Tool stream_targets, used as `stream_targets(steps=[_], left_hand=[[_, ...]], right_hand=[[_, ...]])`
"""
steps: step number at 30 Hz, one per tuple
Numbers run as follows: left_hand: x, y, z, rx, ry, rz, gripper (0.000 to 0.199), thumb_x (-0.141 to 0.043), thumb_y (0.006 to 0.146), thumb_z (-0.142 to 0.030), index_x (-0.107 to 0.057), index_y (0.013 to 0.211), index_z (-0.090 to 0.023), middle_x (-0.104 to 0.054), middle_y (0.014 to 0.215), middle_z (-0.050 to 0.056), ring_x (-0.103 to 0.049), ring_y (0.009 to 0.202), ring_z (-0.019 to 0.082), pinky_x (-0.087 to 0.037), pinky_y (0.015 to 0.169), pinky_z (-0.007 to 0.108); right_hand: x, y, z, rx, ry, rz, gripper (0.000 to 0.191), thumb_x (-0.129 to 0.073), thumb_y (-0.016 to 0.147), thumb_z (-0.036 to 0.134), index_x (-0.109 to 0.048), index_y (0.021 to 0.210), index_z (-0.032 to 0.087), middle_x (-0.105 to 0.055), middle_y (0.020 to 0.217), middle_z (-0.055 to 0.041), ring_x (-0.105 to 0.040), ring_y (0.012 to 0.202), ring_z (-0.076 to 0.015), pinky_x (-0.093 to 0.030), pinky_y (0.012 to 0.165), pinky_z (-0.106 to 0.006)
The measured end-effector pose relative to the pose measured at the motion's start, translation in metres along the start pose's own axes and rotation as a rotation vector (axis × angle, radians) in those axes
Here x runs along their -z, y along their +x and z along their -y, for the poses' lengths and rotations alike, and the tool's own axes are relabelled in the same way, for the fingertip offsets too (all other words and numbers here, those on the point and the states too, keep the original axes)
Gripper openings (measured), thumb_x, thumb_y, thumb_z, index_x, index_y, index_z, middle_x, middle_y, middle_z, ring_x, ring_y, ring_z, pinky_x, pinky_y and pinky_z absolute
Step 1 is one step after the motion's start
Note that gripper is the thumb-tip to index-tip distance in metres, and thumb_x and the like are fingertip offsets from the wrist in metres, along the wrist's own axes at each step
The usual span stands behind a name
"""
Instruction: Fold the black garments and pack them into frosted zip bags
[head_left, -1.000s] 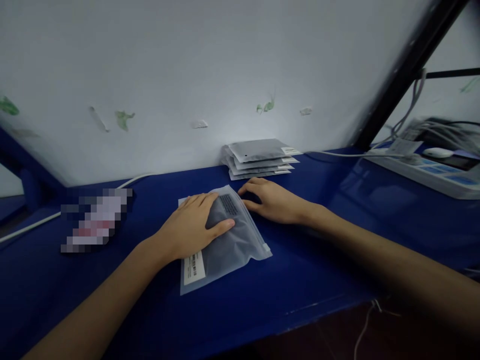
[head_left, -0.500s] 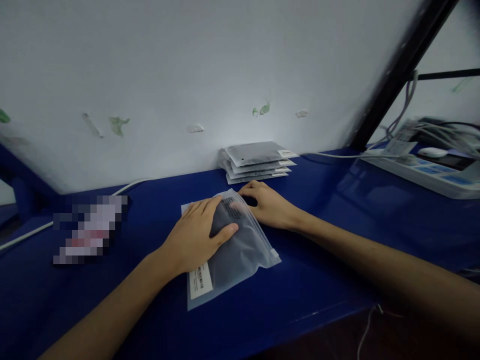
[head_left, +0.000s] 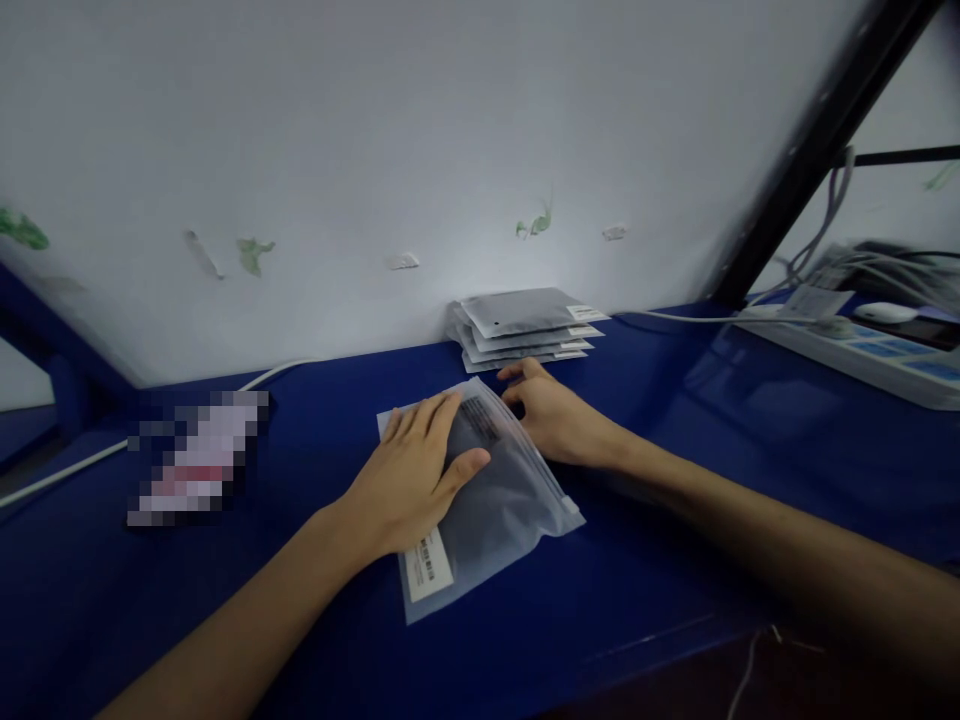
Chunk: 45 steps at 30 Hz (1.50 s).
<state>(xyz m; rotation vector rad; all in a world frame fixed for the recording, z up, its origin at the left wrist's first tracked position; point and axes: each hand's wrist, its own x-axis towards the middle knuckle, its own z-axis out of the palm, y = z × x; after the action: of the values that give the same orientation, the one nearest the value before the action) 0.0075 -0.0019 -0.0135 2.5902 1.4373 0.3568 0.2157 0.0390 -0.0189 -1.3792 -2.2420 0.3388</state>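
A frosted zip bag (head_left: 502, 500) lies on the blue table, with a barcode label (head_left: 429, 568) at its near left corner and a white slider (head_left: 571, 505) at the near end of its zip edge. Dark printed lines show near its far end. My left hand (head_left: 416, 470) rests flat on the bag's left part, fingers stretched and thumb spread. Just beyond the zip edge, my right hand (head_left: 559, 415) is on its side with fingers curved and a gap at the thumb. I see nothing in it; its fingertips are partly hidden.
Several similar bags are stacked (head_left: 525, 330) against the white wall. A pixelated flat object (head_left: 206, 455) lies at left beside a white cable (head_left: 67, 475). A power strip (head_left: 885, 350), a white mouse (head_left: 885, 313) and tangled cables are at right. The table's front edge is near.
The view has shifted slightly, moving everything a little to the right. My right hand has drawn back from the bag's far corner, where its fingers showed through the plastic. My left hand stays on the bag.
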Motion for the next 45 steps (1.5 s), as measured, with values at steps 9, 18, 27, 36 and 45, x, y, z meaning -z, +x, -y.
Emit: stream_targets(steps=[9, 18, 27, 36, 45], left_hand=[[0.003, -0.001, 0.009, -0.010, 0.090, 0.070, 0.075, -0.034, 0.096, -0.061, -0.021, 0.154, -0.015, -0.027, 0.158, 0.018, -0.022, 0.145, 0.037, -0.022, 0.115, 0.060], [0.022, -0.004, 0.024, -0.128, 0.132, 0.076, 0.061, -0.041, 0.090, -0.020, -0.032, 0.151, -0.024, -0.034, 0.157, 0.004, -0.029, 0.144, 0.024, -0.026, 0.117, 0.045], [0.025, 0.005, 0.036, 0.046, 0.158, -0.081, 0.038, -0.036, 0.098, -0.036, -0.062, 0.119, -0.019, -0.067, 0.120, 0.009, -0.060, 0.112, 0.029, -0.047, 0.094, 0.047], [0.024, 0.003, 0.011, -0.240, 0.123, -0.227, 0.030, -0.044, 0.096, -0.033, -0.067, 0.110, -0.019, -0.068, 0.110, 0.006, -0.056, 0.105, 0.023, -0.045, 0.093, 0.040], [0.017, 0.000, -0.002, -0.315, 0.150, -0.083, 0.033, -0.045, 0.098, -0.038, -0.073, 0.098, -0.021, -0.072, 0.094, 0.005, -0.056, 0.097, 0.024, -0.044, 0.089, 0.041]], right_hand=[[0.032, 0.005, -0.052, -0.218, -0.584, -0.098, 0.027, -0.059, 0.084, 0.045, -0.068, 0.078, 0.020, -0.068, 0.095, -0.0118, -0.065, 0.086, -0.0280, -0.052, 0.072, -0.041], [0.027, -0.002, -0.019, -0.217, -0.514, -0.213, 0.047, -0.046, 0.090, 0.058, -0.064, 0.106, 0.017, -0.067, 0.101, -0.0152, -0.065, 0.086, -0.0289, -0.051, 0.071, -0.041], [0.019, -0.004, 0.002, 0.224, -0.150, 0.071, 0.038, -0.046, 0.094, 0.051, -0.070, 0.092, 0.021, -0.068, 0.099, -0.0064, -0.064, 0.087, -0.0199, -0.048, 0.079, -0.035], [0.004, -0.010, 0.020, 0.191, -0.273, -0.037, 0.042, -0.061, 0.079, 0.058, -0.063, 0.095, 0.019, -0.069, 0.095, -0.0096, -0.061, 0.091, -0.0268, -0.043, 0.088, -0.043], [0.004, -0.012, 0.022, 0.151, -0.532, -0.117, 0.029, -0.055, 0.081, 0.038, -0.068, 0.093, 0.015, -0.071, 0.094, -0.0142, -0.058, 0.097, -0.0322, -0.039, 0.090, -0.045]])
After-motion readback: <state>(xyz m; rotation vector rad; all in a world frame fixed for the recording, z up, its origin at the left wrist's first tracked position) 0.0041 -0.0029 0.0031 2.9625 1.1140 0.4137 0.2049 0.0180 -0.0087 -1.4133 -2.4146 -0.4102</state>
